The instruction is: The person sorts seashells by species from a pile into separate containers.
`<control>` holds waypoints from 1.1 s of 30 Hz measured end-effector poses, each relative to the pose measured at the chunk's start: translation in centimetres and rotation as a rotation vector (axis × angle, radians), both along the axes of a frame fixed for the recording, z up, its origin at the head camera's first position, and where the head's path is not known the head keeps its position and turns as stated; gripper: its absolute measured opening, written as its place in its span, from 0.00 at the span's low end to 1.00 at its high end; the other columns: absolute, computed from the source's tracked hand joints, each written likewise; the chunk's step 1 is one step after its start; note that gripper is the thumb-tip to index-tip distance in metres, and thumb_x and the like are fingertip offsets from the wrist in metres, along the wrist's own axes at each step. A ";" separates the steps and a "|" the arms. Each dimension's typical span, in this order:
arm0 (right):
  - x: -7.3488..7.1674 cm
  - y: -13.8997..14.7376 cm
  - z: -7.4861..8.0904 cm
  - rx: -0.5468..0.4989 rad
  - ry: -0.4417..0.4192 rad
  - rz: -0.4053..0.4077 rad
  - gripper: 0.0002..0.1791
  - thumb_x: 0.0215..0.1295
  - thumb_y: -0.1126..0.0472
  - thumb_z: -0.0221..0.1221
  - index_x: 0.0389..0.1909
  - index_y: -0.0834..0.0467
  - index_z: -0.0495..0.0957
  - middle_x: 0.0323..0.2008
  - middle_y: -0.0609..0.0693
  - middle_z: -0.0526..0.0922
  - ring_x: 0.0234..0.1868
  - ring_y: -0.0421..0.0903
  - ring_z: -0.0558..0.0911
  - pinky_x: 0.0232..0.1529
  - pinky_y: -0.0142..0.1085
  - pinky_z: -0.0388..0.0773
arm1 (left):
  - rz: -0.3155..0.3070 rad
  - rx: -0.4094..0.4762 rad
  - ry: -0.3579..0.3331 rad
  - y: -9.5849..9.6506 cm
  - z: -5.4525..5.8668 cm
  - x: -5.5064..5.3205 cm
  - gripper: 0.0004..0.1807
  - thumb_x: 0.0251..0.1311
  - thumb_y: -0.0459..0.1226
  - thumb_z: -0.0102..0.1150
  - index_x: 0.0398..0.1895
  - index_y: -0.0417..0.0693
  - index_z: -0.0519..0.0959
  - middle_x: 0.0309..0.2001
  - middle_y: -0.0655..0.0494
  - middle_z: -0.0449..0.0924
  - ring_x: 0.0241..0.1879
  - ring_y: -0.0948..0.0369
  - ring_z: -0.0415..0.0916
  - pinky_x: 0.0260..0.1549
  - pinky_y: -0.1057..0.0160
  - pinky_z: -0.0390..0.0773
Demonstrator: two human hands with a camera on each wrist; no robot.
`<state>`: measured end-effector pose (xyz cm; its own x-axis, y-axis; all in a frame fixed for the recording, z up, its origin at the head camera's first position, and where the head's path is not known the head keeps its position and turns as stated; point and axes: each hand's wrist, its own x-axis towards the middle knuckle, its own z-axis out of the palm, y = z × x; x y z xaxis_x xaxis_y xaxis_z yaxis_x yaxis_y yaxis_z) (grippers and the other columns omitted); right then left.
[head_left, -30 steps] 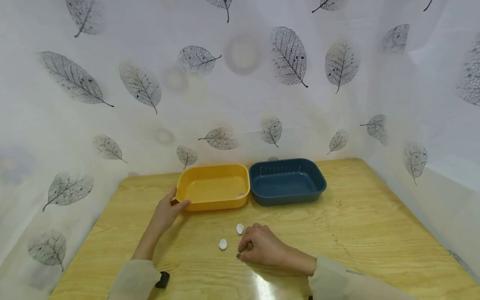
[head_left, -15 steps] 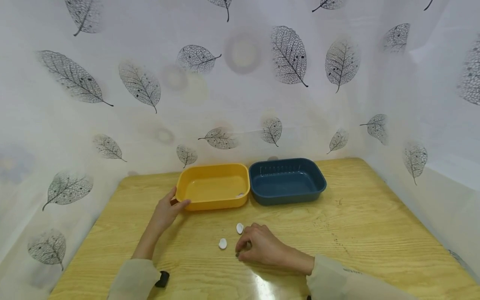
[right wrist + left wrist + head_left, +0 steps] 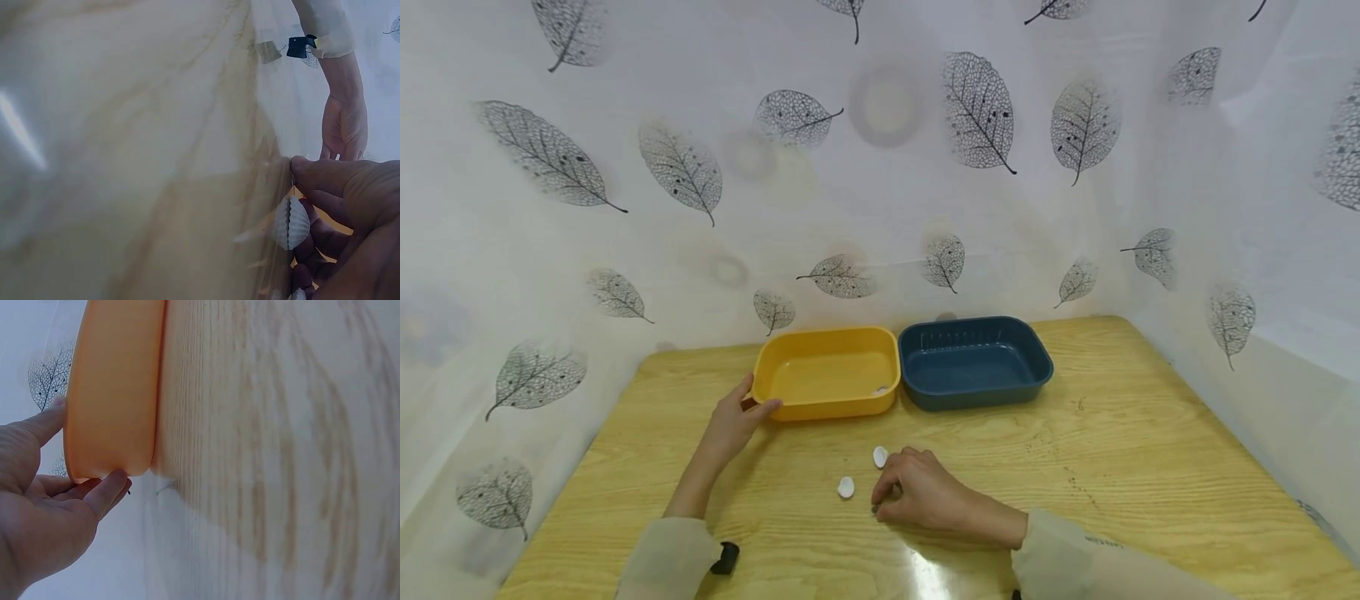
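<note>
My left hand holds the left front corner of a yellow plastic basin, thumb on the front rim and fingers round the end. In the left wrist view its orange-looking wall stands between thumb and fingers. Down on the table, my right hand pinches a small dark pebble-like piece, mostly hidden by the fingertips. Two white shells lie near it: one shell just beyond the fingers, another shell to their left. The right wrist view shows a ribbed white shell beside the fingers.
A dark blue basin stands against the yellow one's right side. Inside the yellow basin, a small pale piece lies at the right front. A leaf-patterned white curtain hangs behind the wooden table.
My right hand has shifted slightly left and away from me, with the small dark piece still at its fingertips. My left hand and both basins have kept their places.
</note>
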<state>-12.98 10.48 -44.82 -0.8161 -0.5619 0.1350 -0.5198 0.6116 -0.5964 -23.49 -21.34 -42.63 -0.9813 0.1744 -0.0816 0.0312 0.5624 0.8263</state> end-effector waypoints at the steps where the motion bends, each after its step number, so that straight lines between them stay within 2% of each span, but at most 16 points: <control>1: 0.0 0.0 0.0 0.000 0.000 0.001 0.07 0.49 0.60 0.77 0.30 0.45 0.92 0.32 0.31 0.82 0.39 0.32 0.72 0.45 0.37 0.66 | 0.001 0.001 0.000 0.0 0.0 0.0 0.49 0.75 0.47 0.59 0.81 0.30 0.42 0.81 0.32 0.42 0.74 0.37 0.59 0.68 0.42 0.69; 10: -0.2 0.1 -0.1 -0.023 -0.027 0.008 0.04 0.54 0.58 0.75 0.31 0.46 0.92 0.32 0.29 0.82 0.44 0.34 0.75 0.51 0.40 0.71 | -0.001 0.003 -0.006 -0.1 -0.1 0.1 0.50 0.75 0.48 0.59 0.81 0.31 0.41 0.81 0.32 0.42 0.74 0.37 0.59 0.67 0.42 0.70; 17: -0.4 0.1 0.0 -0.040 0.025 0.042 0.01 0.58 0.57 0.74 0.31 0.48 0.93 0.30 0.32 0.83 0.38 0.31 0.75 0.43 0.29 0.73 | -0.003 -0.004 -0.004 -0.1 -0.2 -0.1 0.50 0.75 0.49 0.59 0.81 0.31 0.41 0.81 0.32 0.42 0.74 0.37 0.59 0.67 0.43 0.70; 22: -0.4 0.1 -0.1 -0.050 0.033 0.043 0.02 0.62 0.58 0.73 0.30 0.50 0.92 0.29 0.32 0.82 0.36 0.30 0.75 0.42 0.28 0.75 | 0.001 -0.004 -0.008 -0.1 -0.2 -0.1 0.50 0.75 0.48 0.59 0.81 0.30 0.42 0.80 0.31 0.42 0.74 0.36 0.59 0.68 0.42 0.69; 29: -0.4 0.1 -0.2 -0.093 -0.003 0.014 0.04 0.62 0.62 0.72 0.29 0.50 0.92 0.29 0.31 0.82 0.39 0.31 0.77 0.48 0.31 0.78 | 0.005 -0.003 -0.009 0.0 -0.2 0.0 0.49 0.75 0.48 0.59 0.81 0.30 0.42 0.80 0.31 0.43 0.74 0.36 0.58 0.68 0.42 0.69; 33: -0.7 0.3 -0.2 -0.184 -0.105 -0.011 0.05 0.66 0.63 0.70 0.31 0.54 0.92 0.29 0.34 0.82 0.36 0.31 0.77 0.44 0.30 0.79 | 0.004 0.000 -0.005 0.0 -0.1 -0.1 0.49 0.75 0.48 0.59 0.81 0.30 0.42 0.80 0.31 0.43 0.74 0.36 0.58 0.68 0.42 0.69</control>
<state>-13.70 10.80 -45.05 -0.8373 -0.5264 0.1479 -0.4423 0.4930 -0.7492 -23.55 -21.36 -42.70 -0.9816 0.1701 -0.0865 0.0246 0.5625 0.8264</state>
